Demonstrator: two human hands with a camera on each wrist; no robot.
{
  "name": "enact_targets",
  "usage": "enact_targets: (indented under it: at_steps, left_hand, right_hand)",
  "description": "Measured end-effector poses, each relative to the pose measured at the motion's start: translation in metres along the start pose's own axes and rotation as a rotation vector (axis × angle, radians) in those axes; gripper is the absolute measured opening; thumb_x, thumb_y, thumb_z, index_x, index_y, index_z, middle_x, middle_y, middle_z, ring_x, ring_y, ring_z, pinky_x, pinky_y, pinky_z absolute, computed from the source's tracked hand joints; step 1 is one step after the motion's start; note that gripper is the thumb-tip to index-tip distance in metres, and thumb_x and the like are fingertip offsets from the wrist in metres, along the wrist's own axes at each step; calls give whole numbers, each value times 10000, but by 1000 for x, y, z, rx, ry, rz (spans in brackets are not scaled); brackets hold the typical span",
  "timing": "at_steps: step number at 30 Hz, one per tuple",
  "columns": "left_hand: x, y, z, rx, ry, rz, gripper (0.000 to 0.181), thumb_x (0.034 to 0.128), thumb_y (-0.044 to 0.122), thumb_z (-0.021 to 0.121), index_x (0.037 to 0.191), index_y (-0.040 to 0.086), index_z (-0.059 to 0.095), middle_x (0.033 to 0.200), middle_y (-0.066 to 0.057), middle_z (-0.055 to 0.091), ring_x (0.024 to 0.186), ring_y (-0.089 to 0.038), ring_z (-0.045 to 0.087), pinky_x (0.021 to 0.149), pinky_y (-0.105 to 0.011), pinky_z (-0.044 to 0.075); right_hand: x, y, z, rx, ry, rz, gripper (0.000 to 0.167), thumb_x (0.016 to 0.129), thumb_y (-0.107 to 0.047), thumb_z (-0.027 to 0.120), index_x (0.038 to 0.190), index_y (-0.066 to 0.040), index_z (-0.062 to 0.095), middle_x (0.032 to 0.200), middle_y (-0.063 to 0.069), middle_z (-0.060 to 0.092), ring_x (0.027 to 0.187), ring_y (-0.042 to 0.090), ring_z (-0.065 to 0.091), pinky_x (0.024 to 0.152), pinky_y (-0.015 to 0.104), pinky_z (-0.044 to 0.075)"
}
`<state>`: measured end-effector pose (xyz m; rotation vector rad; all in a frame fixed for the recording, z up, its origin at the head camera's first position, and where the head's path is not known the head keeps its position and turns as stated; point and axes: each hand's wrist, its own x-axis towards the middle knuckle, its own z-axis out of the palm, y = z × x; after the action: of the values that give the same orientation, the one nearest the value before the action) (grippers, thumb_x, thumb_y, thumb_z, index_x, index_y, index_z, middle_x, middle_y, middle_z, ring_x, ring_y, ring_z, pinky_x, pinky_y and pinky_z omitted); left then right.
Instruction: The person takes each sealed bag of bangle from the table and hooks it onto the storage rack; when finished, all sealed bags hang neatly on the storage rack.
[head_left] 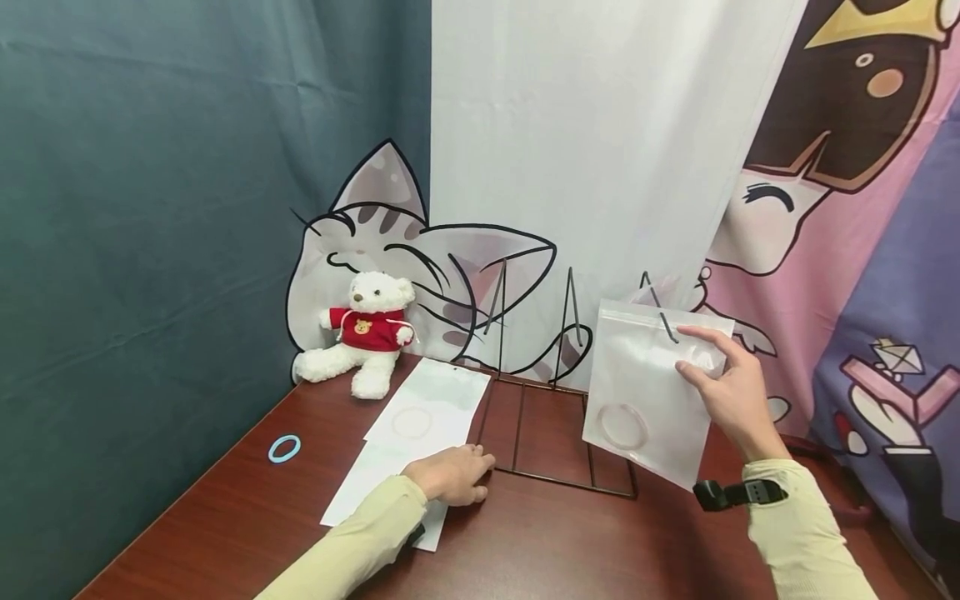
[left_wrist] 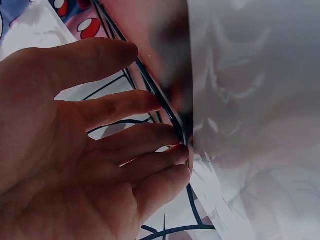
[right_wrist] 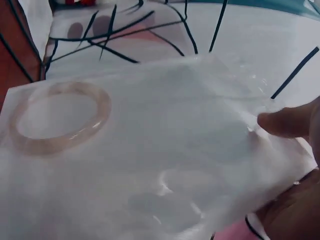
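Note:
My right hand (head_left: 735, 396) pinches a translucent zip bag (head_left: 637, 383) by its right side, thumb in front and other fingers partly behind it. Through the plastic shows a pale pink ring (right_wrist: 60, 117), low in the bag. The bag's top edge is at the right hook (head_left: 660, 308) of a black wire rack (head_left: 562, 479); whether the hook passes through it I cannot tell. My left hand (head_left: 453, 475) lies at the rack's front left corner, its loosely bent fingertips against the black wire (left_wrist: 167, 107). Beside it, two flat white bags (head_left: 461, 383) overlap on the table.
A pale ring (head_left: 412, 422) shows in the farther flat bag. To the left lies a light blue ring (head_left: 284, 449). A white teddy bear (head_left: 371, 333) in a red sweater sits at the table's back edge, before printed curtains (head_left: 600, 125). The rack has other upright hooks (head_left: 573, 308).

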<state>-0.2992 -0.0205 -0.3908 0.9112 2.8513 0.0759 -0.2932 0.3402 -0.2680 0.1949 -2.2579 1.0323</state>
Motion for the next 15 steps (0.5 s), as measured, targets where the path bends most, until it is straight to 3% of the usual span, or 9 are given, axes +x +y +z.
enact_targets:
  at_steps: [4, 6, 9, 11, 12, 13, 15]
  left_hand:
    - [0, 0, 1, 7, 4, 8, 444, 957, 329, 639, 1348, 123, 593, 1448, -156, 576, 1363, -250, 544, 1138, -356, 446]
    - [0, -1, 2, 13, 6, 16, 447, 956, 329, 641, 1347, 118, 593, 1446, -157, 579, 1361, -251, 546, 1137, -354, 447]
    - [0, -1, 2, 14, 9, 23, 446, 959, 322, 638, 1351, 114, 590, 1449, -155, 576, 1365, -251, 543, 1141, -353, 444]
    - [0, -1, 3, 14, 11, 23, 441, 959, 319, 637, 1348, 117, 592, 1445, -154, 578, 1362, -250, 545, 1139, -353, 445]
    - [0, -1, 3, 11, 12, 22, 442, 960, 317, 636, 1352, 117, 591, 1447, -154, 576, 1364, -251, 544, 1140, -354, 445]
    - [0, -1, 3, 10, 14, 20, 442, 959, 316, 636, 1351, 117, 591, 1445, -155, 577, 1360, -252, 546, 1139, -355, 447]
    - [-1, -1, 2, 16, 18, 21, 440, 956, 317, 640, 1344, 116, 594, 1436, -156, 583, 1347, -251, 556, 1130, -353, 454]
  right_hand:
    - [5, 5, 1, -15, -124, -2, 588, 921, -109, 710, 1467, -210, 516, 901, -76, 454, 519, 4, 403, 473, 225, 402]
    - [6, 7, 2, -29, -188, -4, 634, 944, -135, 689, 1522, -218, 440, 1015, -13, 522, 504, 60, 421, 476, 268, 421]
    - [9, 10, 4, -59, -266, -10, 708, 967, -169, 663, 1584, -218, 319, 1302, 223, 541, 883, 284, 626, 758, 439, 532]
    - [11, 12, 5, -73, -303, -12, 749, 976, -182, 650, 1608, -213, 250, 1563, 273, 330, 1197, 421, 507, 934, 595, 446]
    - [12, 12, 6, -69, -318, -13, 766, 976, -176, 647, 1614, -198, 225, 1587, 309, 279, 1322, 476, 399, 995, 662, 378]
    - [13, 13, 7, -66, -331, -13, 781, 977, -165, 643, 1620, -181, 199, 1599, 335, 237, 1409, 510, 279, 1026, 716, 312]
    - [14, 14, 9, -77, -335, -21, 797, 967, -140, 648, 1619, -143, 188, 1575, 362, 255, 1411, 541, 270, 1043, 732, 286]
